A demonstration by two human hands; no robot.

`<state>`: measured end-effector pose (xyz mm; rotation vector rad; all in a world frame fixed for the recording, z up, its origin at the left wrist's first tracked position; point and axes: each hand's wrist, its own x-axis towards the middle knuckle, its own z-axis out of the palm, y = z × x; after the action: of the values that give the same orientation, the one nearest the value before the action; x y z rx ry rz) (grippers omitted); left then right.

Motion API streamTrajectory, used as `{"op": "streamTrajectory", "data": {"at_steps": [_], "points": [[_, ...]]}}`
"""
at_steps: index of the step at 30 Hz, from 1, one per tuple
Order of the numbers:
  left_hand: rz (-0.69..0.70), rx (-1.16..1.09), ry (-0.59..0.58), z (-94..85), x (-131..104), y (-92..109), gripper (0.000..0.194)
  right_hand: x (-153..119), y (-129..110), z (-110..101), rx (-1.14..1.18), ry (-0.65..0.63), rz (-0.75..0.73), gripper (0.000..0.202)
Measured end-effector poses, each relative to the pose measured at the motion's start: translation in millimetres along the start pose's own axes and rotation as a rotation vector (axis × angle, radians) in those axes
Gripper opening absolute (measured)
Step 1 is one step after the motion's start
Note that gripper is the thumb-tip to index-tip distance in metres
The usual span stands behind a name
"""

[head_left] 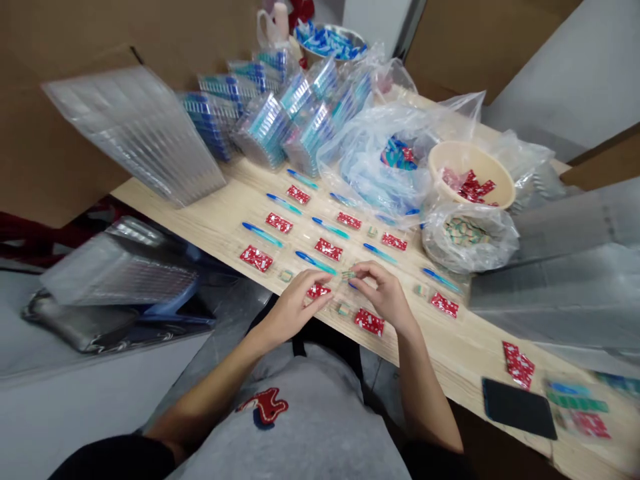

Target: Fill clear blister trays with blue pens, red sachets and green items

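Observation:
Near the table's front edge, my left hand (296,305) is curved over a red patterned packet (318,291), its fingers bent and apart; whether it grips the packet is unclear. My right hand (381,292) pinches a small striped green-and-beige piece (349,275) between thumb and fingertips. A blue pen (316,263) lies just beyond my left fingers. Below and between the hands is another small striped piece (343,309), with a red packet (369,322) to its right. Several more pens, red packets and small pieces lie in rows on the wooden table (185,217).
Stacked clear trays (263,130) stand at the back. Right of them are a plastic bag (360,160), a cream bowl (435,160) of red packets and a bag of small pieces (467,232). A black phone (519,408) lies at right.

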<state>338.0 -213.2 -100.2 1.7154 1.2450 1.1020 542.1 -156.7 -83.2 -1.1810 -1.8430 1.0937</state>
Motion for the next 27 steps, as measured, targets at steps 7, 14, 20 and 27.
{"op": "streamTrajectory", "data": {"at_steps": [7,14,20,27], "points": [[-0.162,0.070,0.083,-17.1,-35,-51,0.016,85,49,44,-0.128,-0.156,0.187,0.013],[-0.178,0.089,0.150,-29.7,-27,-61,0.017,148,47,96,-0.403,-0.318,0.276,0.010],[-0.197,0.088,0.155,-34.1,-26,-69,0.018,152,40,102,-0.623,-0.351,0.257,0.019],[-0.204,0.059,0.171,-33.7,-30,-73,0.018,144,34,112,-0.782,-0.322,0.220,0.023]]}}
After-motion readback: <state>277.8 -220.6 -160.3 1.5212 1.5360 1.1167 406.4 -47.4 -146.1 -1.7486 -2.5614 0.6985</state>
